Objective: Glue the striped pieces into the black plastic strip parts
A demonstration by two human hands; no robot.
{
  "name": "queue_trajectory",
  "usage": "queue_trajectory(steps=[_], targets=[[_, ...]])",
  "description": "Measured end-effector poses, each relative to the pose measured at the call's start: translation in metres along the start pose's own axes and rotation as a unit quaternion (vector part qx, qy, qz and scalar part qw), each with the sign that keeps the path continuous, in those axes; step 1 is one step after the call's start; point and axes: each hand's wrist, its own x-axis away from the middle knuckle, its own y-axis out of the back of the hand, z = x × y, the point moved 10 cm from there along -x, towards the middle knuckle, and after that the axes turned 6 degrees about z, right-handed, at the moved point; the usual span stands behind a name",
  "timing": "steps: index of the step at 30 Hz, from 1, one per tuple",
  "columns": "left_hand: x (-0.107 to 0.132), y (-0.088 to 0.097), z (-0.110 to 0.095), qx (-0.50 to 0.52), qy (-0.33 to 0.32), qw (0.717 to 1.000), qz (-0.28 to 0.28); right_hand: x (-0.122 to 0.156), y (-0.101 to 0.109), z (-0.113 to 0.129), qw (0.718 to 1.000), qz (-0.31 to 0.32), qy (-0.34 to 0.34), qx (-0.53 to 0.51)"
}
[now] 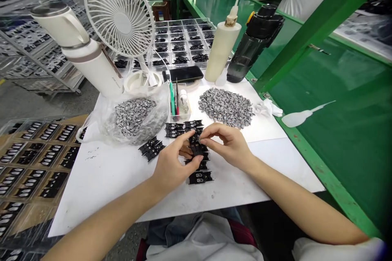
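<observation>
My left hand (pixel 171 165) grips a small black plastic part (pixel 198 149) between thumb and fingers, just above the white tabletop. At its upper right edge, my right hand (pixel 229 144) is closed in a pinch; whatever lies between those fingertips is too small to make out. Below the hands, another black part (pixel 200 177) with two oval grey inserts lies on the table, and more black parts (pixel 174 129) sit just beyond. To the left rests a small group of black parts (pixel 151 149). A loose pile of small grey oval pieces (pixel 226 107) spreads behind my right hand.
A clear plastic bag (pixel 156 124) holds more grey pieces. Behind are a small tray (pixel 185 115) with tweezers, a phone (pixel 183 74), a fan (pixel 122 22), a white flask (pixel 92 65), a squeeze bottle (pixel 223 51) and a dark bottle (pixel 245 57). A green frame (pixel 306 147) borders the right.
</observation>
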Motion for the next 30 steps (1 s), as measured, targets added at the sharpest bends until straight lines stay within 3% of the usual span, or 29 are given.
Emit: queue_trajectory(steps=[6, 14, 21, 30], targets=[[0.004, 0.005, -0.016, -0.175, -0.056, 0.982, -0.045, 0.001, -0.010, 0.014, 0.997, 0.023, 0.033, 0.072], [0.004, 0.007, -0.018, -0.207, -0.071, 0.974, -0.060, 0.002, -0.021, 0.011, 0.993, 0.048, 0.013, 0.110], [0.005, 0.008, -0.024, -0.242, -0.104, 0.962, -0.075, 0.003, -0.020, 0.008, 0.993, 0.028, 0.006, 0.117], [0.006, 0.007, -0.027, -0.254, -0.120, 0.957, -0.078, 0.002, -0.021, 0.016, 0.988, 0.037, 0.039, 0.146]])
